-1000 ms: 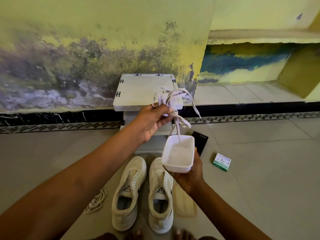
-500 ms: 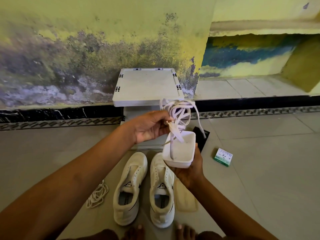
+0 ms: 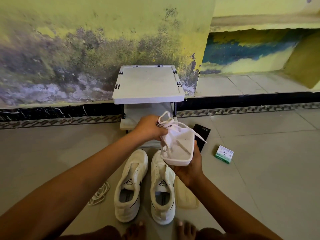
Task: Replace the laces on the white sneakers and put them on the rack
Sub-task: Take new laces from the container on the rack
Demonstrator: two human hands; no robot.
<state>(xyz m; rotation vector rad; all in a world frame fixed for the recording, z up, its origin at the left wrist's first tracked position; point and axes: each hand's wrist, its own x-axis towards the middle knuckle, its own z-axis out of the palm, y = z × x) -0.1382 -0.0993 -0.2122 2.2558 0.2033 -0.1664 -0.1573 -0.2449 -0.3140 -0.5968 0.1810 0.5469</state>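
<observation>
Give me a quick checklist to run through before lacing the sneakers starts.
1. Fresh laces held: ok, the left hand grips the bundle at the tub.
2. White tub steady: ok, the right hand holds it from below.
3. Laces untangled: not ok, bunched in loops.
4. Sneakers ready: ok, both stand side by side, eyelets bare.
5. Old laces out of the way: ok, on the floor left of the sneakers.
6. Rack top free: ok.
</observation>
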